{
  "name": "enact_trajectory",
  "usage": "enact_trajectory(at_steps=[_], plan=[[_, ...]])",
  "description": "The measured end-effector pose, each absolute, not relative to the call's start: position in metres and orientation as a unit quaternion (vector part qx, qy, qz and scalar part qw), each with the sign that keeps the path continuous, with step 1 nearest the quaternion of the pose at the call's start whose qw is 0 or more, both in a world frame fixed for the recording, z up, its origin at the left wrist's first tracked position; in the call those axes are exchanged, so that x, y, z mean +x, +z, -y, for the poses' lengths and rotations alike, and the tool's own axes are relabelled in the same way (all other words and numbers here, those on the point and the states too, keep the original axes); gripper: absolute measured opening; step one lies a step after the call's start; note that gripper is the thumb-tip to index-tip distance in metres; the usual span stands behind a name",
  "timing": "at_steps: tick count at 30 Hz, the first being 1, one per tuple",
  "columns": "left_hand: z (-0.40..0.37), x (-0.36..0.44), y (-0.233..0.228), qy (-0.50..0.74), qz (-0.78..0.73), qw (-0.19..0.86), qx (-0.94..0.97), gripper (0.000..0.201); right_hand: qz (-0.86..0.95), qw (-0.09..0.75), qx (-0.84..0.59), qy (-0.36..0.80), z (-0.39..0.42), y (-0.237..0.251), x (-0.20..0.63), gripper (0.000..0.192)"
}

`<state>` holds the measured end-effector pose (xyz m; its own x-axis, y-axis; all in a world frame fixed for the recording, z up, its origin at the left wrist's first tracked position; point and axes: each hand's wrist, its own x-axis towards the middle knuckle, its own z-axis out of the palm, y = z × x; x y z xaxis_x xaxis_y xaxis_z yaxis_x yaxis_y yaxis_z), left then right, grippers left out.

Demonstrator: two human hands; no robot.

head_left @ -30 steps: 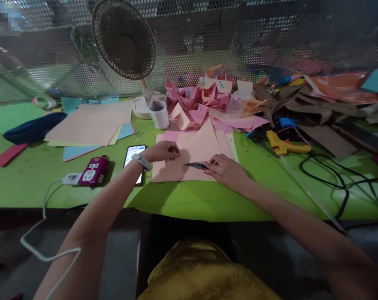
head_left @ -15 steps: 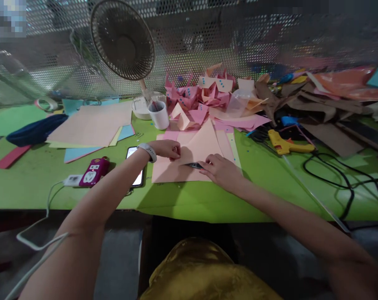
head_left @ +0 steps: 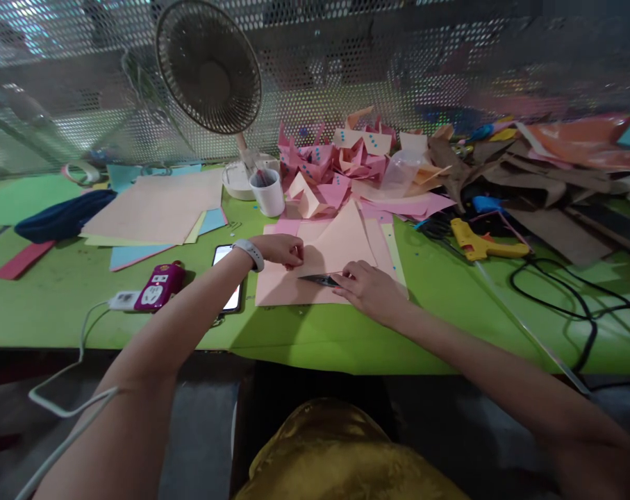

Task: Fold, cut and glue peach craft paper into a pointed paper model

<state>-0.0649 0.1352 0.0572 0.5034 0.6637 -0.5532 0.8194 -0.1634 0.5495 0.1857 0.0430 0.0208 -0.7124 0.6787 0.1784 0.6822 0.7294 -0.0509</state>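
Observation:
A peach sheet of paper lies on other pink and peach sheets on the green table, with one corner lifted at the back. My left hand, a pale watch band on its wrist, has its fingers curled in a pinch at the sheet's left side. From my right hand a pair of scissors points left across the front of the sheet. The dark blades show, while the handles are hidden in my closed fingers.
A phone and a purple power adapter lie left. Behind stand a fan, a white cup and folded pink paper shapes. At right are a yellow glue gun and black cable.
The scissors' blades show longer now, sticking out leftward from my right hand. My left hand stays at the paper. The whole view has shifted slightly.

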Motion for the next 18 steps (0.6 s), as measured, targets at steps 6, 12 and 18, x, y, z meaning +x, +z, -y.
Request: enact_trajectory(at_steps=[6,12,18], plan=[[-0.135,-0.064,0.059,-0.093,-0.488,0.418,0.761,0.025,0.922,0.078,-0.379,-0.018,-0.042,0.023,0.179,0.033],[-0.134,-0.064,0.059,-0.098,-0.483,0.422,0.761,0.028,0.923,0.077,-0.376,-0.003,-0.042,0.023,0.173,0.034],[-0.135,-0.064,0.056,-0.1,-0.485,0.416,0.763,0.028,0.93,0.084,-0.357,-0.027,-0.042,0.021,0.167,0.032]])
